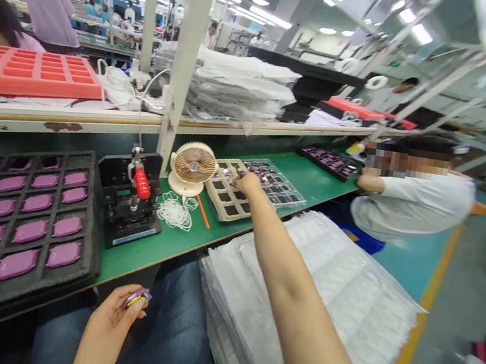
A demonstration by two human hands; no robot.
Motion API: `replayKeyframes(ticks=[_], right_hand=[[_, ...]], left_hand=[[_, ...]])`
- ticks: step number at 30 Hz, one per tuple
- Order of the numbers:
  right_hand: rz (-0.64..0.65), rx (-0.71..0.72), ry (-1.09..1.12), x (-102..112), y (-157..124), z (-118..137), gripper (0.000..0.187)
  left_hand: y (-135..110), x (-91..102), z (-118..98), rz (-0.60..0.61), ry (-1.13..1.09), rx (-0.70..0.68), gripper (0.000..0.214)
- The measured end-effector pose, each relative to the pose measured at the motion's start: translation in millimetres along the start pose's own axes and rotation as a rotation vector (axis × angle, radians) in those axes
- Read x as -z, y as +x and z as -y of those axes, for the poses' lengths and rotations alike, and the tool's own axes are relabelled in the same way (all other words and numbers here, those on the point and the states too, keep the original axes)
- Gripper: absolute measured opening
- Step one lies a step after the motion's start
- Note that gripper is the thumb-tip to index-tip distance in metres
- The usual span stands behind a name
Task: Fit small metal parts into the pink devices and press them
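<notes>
My left hand [113, 315] rests low over my lap, its fingers curled round a small purple part [137, 297]. My right arm stretches far forward across the green bench [316, 181]. My right hand [246, 182] is closed over the beige compartment tray [226, 201], at its far edge beside a clear plastic tray [277, 184] of small dark parts. What its fingers pinch is too small to make out. A small beige desk fan [191, 168] stands just left of that hand.
A black foam tray [23, 216] of purple parts fills the left of the bench. A black press with a red handle [133, 199] stands beside white loops [174, 213] and an orange stick. White bagged stacks [334, 305] lie at my right. A co-worker in white [414, 195] sits further along.
</notes>
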State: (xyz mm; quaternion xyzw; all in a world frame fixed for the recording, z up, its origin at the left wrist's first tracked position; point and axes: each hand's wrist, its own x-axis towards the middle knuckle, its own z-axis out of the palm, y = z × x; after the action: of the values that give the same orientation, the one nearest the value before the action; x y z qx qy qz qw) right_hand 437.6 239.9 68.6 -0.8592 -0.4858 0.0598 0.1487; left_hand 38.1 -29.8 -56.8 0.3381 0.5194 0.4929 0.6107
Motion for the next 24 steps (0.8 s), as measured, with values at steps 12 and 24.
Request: replayKeyframes(ticks=[12, 24], right_hand=[[0.075, 0.246, 0.899, -20, -252, 67, 0.032], [0.788, 0.0, 1.309, -77, -328, 63, 0.036]], left_hand=[[29, -5.3, -33, -0.013, 0.383, -0.452, 0.028], [28, 5.9, -36, -0.05, 0.68, -0.989, 0.041]])
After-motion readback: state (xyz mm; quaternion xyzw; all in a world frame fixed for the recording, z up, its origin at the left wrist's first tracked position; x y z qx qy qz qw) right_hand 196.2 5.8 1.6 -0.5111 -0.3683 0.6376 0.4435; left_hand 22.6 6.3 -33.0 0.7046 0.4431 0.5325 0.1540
